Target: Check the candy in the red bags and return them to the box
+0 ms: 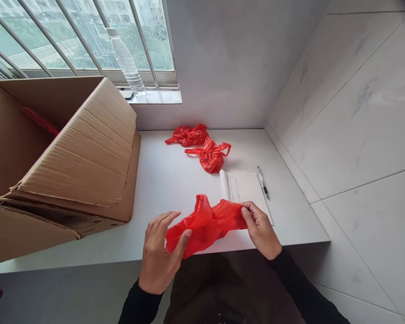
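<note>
In the head view, the right hand point(261, 229) pinches the right end of a crumpled red plastic bag point(205, 222) between thumb and fingers. The bag stretches across the gap between the hands, above the near edge of the white table point(165, 180). The left hand point(160, 252) is spread, its thumb well away from its fingers, around the bag's left end; whether it touches the plastic cannot be told.

Just beyond the right hand lies a notebook point(248, 186), partly covered by the bag; its page bears columns of small dark characters, too small to read. A pen point(262, 182) with a dark grip lies along its right side.

Farther out, ahead of the gap between the hands, sit two knotted red bags: the nearer bundle point(213, 157) and the farther bundle point(190, 136), touching or nearly so.

To the left of the left hand stands a cardboard box point(84, 153), flaps up, with something red point(38, 119) inside. Small dark marks along its right edge cannot be read. Beyond it, a clear bottle point(126, 63) stands on the windowsill point(165, 96).
</note>
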`<state>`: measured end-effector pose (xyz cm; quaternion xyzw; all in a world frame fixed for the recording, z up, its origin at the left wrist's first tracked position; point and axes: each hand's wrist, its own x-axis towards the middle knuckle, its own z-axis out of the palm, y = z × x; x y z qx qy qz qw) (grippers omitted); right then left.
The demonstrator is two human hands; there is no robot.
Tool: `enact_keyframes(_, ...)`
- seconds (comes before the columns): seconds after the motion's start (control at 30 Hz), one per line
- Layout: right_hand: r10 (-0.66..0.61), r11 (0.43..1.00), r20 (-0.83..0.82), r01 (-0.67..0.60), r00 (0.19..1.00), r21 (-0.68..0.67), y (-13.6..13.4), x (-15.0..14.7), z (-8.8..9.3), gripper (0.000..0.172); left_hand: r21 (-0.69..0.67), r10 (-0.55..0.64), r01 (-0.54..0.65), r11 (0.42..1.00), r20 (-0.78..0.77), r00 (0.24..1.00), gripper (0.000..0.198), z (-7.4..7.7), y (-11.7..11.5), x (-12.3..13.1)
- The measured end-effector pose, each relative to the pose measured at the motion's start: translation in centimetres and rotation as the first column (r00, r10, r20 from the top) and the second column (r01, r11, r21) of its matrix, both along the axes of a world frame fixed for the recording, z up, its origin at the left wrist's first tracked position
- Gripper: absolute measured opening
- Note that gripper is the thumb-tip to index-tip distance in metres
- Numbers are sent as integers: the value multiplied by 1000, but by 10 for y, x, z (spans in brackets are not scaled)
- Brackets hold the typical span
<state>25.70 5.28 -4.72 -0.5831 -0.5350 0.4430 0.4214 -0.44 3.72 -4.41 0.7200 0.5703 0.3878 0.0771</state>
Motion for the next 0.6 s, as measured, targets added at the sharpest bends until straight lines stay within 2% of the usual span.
enact_keyframes(0.07,38,999,-25,-38,999,-10,1,0,0,36,-6,-44,44,999,-30,999,41,1,0,6)
enact_keyframes(0.17,26,999,-59,-28,998,-28,4,3,-2,34,37,-18,17,999,13,1000,14,5,-3,9)
enact_keyframes(0.27,-32,998,-61,29,998,-57,1,10,2,33,51,49,-56,997,132,990,19,13,-14,-2)
enact_keyframes(0.33,-135,991,18,134,991,29,-8,10,15,27,-29,38,-31,999,255,966,23,20,-24,-12)
enact_keyframes(0.4,-243,939,75,215,967,268,-21,3,36,20,-190,39,43,981,409,912,23,26,-34,-20)
enact_keyframes(0.43,-229,897,73,181,971,402,-27,-3,47,20,-267,62,81,960,486,872,21,29,-37,-22)
enact_keyframes(0.47,-127,859,73,73,989,507,-32,-10,57,23,-324,95,112,940,559,824,19,31,-40,-23)
enact_keyframes(0.5,37,824,107,-91,994,559,-34,-18,65,26,-362,129,140,922,626,769,20,33,-41,-22)
enact_keyframes(0.57,324,744,273,-422,906,518,-32,-34,70,29,-396,200,171,902,735,648,29,37,-41,-17)
enact_keyframes(0.6,397,719,380,-540,836,437,-29,-40,68,28,-411,240,174,895,772,589,34,39,-40,-14)
